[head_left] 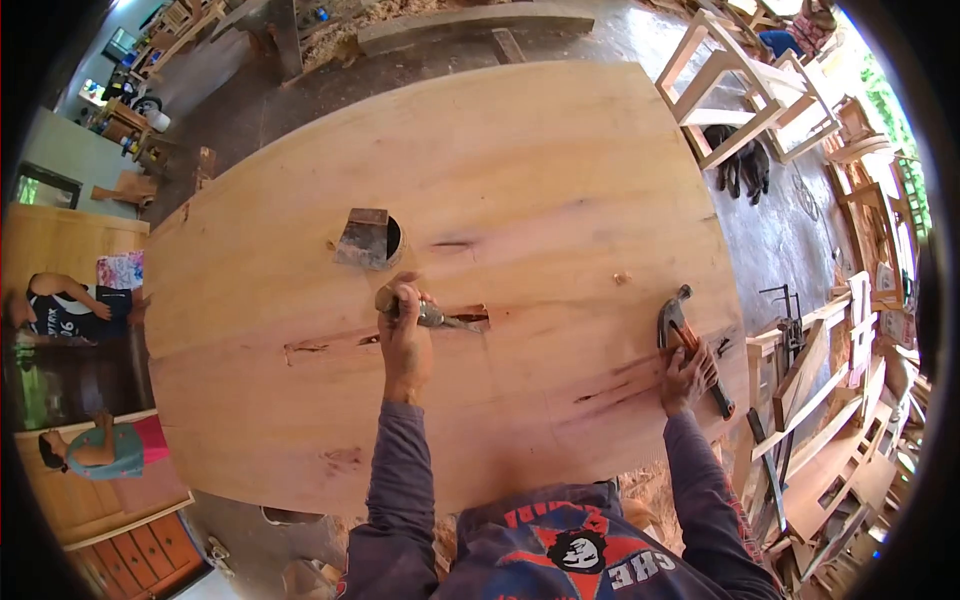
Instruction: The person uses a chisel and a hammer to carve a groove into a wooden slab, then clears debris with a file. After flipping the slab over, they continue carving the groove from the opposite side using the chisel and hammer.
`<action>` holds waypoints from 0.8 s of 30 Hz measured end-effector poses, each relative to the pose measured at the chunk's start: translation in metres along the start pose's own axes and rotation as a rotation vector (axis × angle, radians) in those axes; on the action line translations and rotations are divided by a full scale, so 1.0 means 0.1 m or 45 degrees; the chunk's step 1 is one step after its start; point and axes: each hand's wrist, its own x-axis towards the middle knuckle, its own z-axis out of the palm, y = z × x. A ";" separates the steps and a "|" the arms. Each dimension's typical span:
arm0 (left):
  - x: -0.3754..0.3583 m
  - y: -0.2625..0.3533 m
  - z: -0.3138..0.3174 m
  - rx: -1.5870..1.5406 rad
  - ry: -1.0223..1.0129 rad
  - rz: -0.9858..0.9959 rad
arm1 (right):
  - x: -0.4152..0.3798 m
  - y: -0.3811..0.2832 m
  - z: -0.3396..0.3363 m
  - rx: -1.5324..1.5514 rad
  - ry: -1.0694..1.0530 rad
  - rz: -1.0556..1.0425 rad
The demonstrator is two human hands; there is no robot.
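My left hand (pixel 408 335) is closed round the handle of a chisel (pixel 432 315). Its blade points right, with the tip at a rough-edged slot (pixel 474 318) in a large, pale wooden panel (pixel 540 130). A long dark crack (pixel 330 346) runs leftward from there. Toward the panel's right edge, my right hand (pixel 687 376) has its fingers over the handle of a claw hammer (pixel 677 325) with orange and black parts. The hammer lies against the panel. Beyond my left hand stands a round can (pixel 396 240) with a flat metal scraper (pixel 364 238) across it.
Wooden chair frames (pixel 735 95) stand at the upper right, black gloves (pixel 742 165) hanging there. Clamps (pixel 790 318) and wooden pieces (pixel 800 375) line the right. Two people, one in a dark jersey (pixel 75 312) and one in a teal top (pixel 100 450), are at the left.
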 end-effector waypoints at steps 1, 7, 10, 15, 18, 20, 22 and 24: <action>-0.04 -0.02 -0.03 0.033 -0.010 -0.001 | -0.03 0.03 -0.02 -0.012 -0.005 -0.004; -0.17 -0.03 0.07 0.390 -0.059 0.035 | 0.00 0.01 0.02 -0.005 0.009 -0.010; -0.22 0.01 0.20 0.316 -0.061 0.027 | 0.00 0.01 0.03 -0.003 0.004 -0.008; 0.00 0.06 0.17 0.401 -0.316 0.077 | -0.04 -0.01 0.00 -0.044 -0.040 0.006; 0.07 -0.01 0.17 0.095 -0.270 -0.077 | 0.00 0.01 0.03 -0.052 -0.012 0.005; 0.08 -0.15 0.24 0.017 -0.135 0.086 | -0.01 0.01 0.03 -0.042 -0.023 0.016; 0.04 -0.30 0.36 0.064 0.002 0.222 | -0.01 0.01 0.03 -0.008 -0.013 -0.003; 0.02 -0.41 0.46 0.230 0.136 0.341 | -0.01 0.00 0.00 0.016 -0.013 -0.006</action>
